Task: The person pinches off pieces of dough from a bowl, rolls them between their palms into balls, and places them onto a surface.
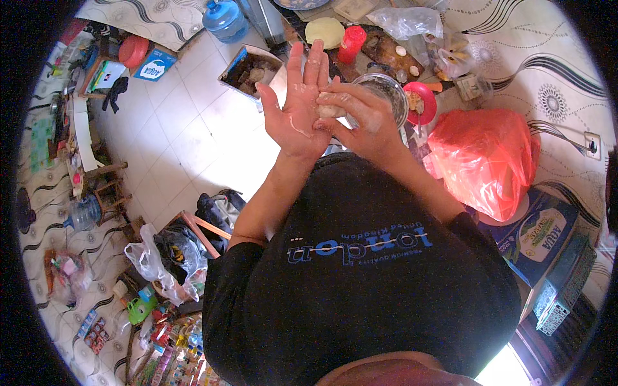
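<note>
My left hand (301, 116) is held palm up, its fingers spread, with wet whitish smears on the palm and fingertips. A small pale lump, apparently dough (331, 107), is pinched in my right hand (369, 118) and rests against the edge of the left palm. Whitish residue also coats the right fingers. Partly behind the right hand is a round metal pot (400, 94); its contents are hard to make out. Just right of it, a red plate (431, 103) carries some food and a spoon.
Beyond the hands are a pale yellow round thing (324, 33), a red cylinder (353, 43) and a dark wooden board (403, 60). An open cardboard box (241, 72) stands on the tiled floor. A full red plastic bag (487, 159) sits at right above an Aqua carton (540, 236).
</note>
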`<state>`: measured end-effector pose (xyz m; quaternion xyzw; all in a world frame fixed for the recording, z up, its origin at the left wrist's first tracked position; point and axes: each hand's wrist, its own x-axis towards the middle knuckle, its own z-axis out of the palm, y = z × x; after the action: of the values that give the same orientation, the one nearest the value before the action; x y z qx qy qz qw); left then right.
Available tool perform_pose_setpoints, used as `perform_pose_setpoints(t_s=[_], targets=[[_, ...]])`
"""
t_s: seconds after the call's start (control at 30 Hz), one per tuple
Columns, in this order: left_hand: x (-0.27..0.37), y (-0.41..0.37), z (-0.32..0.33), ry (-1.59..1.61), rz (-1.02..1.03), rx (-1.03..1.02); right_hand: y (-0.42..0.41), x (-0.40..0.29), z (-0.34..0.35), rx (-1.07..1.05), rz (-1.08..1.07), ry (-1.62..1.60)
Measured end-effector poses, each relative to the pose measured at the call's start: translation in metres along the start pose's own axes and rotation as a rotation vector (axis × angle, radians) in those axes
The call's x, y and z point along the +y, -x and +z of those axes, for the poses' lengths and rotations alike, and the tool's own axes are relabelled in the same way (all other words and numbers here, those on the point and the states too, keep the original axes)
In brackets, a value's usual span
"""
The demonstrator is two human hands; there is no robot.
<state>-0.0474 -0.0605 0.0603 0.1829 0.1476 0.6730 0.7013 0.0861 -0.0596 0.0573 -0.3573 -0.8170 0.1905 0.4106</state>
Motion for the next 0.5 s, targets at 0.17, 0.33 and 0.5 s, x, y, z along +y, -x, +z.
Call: perform_pose_setpoints(t_s=[0.17,0.33,0.5], targets=[[-0.002,0.003,0.002,-0.012,0.028,-0.018,-0.010,-0.002,-0.006,0.004,-0.010,-0.062],[-0.007,0.003,-0.002,0.148,0.028,0.035,-0.010,-0.001,-0.009,0.023,0.265,-0.121],[-0.011,0.003,-0.001,0.146,0.042,0.087,-0.008,0.016,-0.016,0.062,0.647,-0.999]])
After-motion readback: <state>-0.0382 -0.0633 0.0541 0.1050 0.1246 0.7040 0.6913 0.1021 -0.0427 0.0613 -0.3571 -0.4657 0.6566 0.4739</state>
